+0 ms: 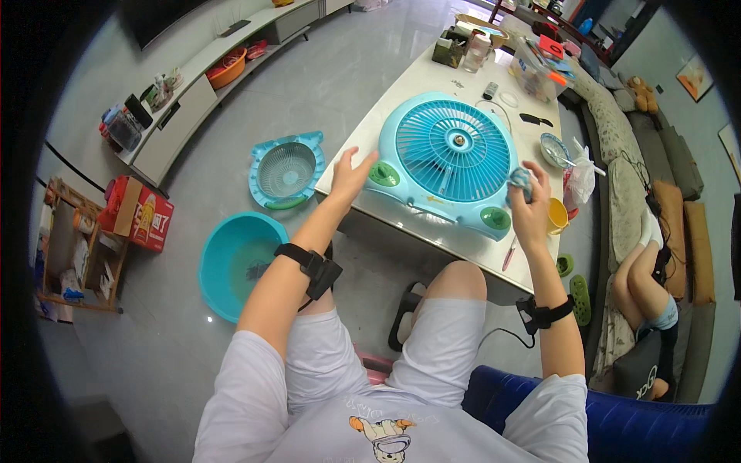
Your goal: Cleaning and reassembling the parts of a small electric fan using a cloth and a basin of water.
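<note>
A light blue fan housing (pixel 451 150) with a slatted round grille and green corner feet lies flat on the white table (pixel 370 124). At its left corner, my left hand (pixel 350 173) is held with fingers spread and nothing in it; whether it touches the rim I cannot tell. My right hand (pixel 531 199) grips a crumpled blue-grey cloth (pixel 519 184) beside the housing's right edge. A yellow cup (pixel 557 216) is just right of that hand, and a pink-handled tool (pixel 509 257) rests below it. A black-bladed knife (pixel 536 120) lies farther back.
On the floor at left are a turquoise basin (pixel 223 266) holding water and a detached blue fan grille (pixel 288 171). A bowl (pixel 554 150), a plastic bag (pixel 580 179) and a clear box (pixel 535 69) line the table's right side. Another person's legs (pixel 634 272) rest on the sofa.
</note>
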Demonstrator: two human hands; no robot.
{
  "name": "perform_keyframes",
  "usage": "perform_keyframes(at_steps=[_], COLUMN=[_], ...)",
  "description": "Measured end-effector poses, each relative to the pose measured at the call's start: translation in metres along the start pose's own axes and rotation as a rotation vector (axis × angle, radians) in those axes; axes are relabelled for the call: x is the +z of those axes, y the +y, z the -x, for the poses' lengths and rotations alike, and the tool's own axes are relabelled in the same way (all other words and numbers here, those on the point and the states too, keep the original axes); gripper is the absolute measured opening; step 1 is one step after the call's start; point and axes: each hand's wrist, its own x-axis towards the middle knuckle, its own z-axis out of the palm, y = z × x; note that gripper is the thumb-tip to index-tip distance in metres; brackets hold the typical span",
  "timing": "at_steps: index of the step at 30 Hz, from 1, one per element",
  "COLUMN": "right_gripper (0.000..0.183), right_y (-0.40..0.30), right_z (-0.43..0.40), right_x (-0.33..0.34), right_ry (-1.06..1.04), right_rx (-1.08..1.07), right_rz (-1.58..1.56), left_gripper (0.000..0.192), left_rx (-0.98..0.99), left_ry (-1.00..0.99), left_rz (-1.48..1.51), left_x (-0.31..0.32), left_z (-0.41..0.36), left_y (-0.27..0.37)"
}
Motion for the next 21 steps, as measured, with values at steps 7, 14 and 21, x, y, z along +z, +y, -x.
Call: perform_keyframes(at_steps=[7, 14, 21], right_gripper=[0.022, 0.044, 0.033], right_y=[-0.008, 0.003, -0.004], right_z=[-0.018, -0.043, -0.052], right_x=[0.017, 0.078, 0.122], right_ry=[-0.167, -0.339, -0.361], right_rx=[0.484, 0.567, 0.312], right_rz=[-0.367, -0.22, -0.1], left_gripper=[0.092, 0.088, 0.101], left_rx=[-0.346, -0.3, -0.404], left_ry=[-0.257, -0.307, -0.413], left_rz=[0.347, 0.196, 0.458], left_x=[0.03, 0.05, 0.066], left_z=[0.023, 0.024, -0.013], left_y=[0.002, -0.016, -0.003])
